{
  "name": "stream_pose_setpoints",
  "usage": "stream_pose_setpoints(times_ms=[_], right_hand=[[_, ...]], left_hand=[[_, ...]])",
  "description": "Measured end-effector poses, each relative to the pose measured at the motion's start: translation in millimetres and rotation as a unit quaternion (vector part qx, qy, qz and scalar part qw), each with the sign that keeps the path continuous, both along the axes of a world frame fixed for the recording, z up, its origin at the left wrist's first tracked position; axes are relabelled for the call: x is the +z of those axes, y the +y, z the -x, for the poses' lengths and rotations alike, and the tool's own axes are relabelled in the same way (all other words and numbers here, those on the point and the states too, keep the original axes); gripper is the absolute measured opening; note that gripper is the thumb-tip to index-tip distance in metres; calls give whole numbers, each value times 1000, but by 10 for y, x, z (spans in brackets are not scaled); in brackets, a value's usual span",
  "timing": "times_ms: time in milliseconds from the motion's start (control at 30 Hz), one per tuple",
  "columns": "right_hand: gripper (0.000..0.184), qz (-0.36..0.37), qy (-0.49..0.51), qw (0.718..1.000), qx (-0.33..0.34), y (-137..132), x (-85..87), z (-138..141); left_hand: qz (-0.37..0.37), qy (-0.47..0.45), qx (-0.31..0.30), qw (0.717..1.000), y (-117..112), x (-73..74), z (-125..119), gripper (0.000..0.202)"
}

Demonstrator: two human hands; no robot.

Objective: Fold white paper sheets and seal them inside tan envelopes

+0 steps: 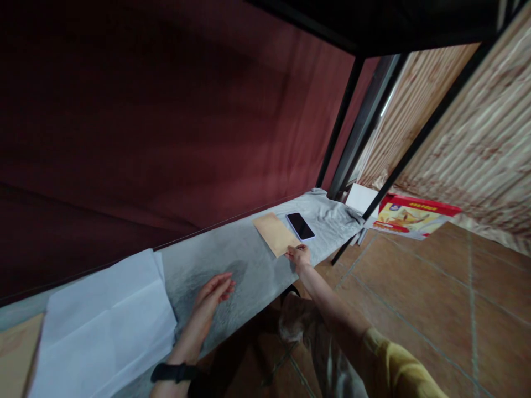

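Note:
My right hand (299,256) is closed on the near corner of a brown paper envelope (274,233), thumb and fingers pinching its edge. The envelope rests on, or just above, the grey cloth-covered shelf (244,301); I cannot tell which. A dark-screened phone (301,226) with a pale edge lies flat just beyond the envelope's right side. Over the cloth to the left hovers my left hand (213,293), empty, its fingers loosely curled with a gap to the thumb. A black band circles that wrist.
Creased white paper sheets (108,326) cover the shelf's left part, and another brown envelope (19,351) sits at the far left. Dark red fabric (186,121) hangs behind. Black frame posts (342,121) rise at the right, near a red and yellow box (415,216) above the tiled floor.

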State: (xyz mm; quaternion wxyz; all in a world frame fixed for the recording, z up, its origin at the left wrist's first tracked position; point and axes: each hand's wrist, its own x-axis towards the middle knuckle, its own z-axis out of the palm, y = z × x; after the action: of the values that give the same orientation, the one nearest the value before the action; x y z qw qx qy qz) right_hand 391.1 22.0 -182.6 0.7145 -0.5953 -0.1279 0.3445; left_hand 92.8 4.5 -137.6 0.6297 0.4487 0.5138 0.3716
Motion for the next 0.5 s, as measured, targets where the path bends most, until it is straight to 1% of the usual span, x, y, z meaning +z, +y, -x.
stream_pose_setpoints(times_ms=[100,167,367,500], right_hand=[[42,27,19,999,-22,-2,10,-1],[42,37,23,999,-23,0,21,2],[34,68,14,998,6,-19,47,-23],[28,77,8,997,23,-54,47,-68]], left_hand=[[-5,11,-9,1000,-22,36,1,60],[-8,16,-13,1000,-38,54,-1,58],[-24,29,-13,999,-49,65,18,56],[-21,42,-15,999,-28,74,68,54]])
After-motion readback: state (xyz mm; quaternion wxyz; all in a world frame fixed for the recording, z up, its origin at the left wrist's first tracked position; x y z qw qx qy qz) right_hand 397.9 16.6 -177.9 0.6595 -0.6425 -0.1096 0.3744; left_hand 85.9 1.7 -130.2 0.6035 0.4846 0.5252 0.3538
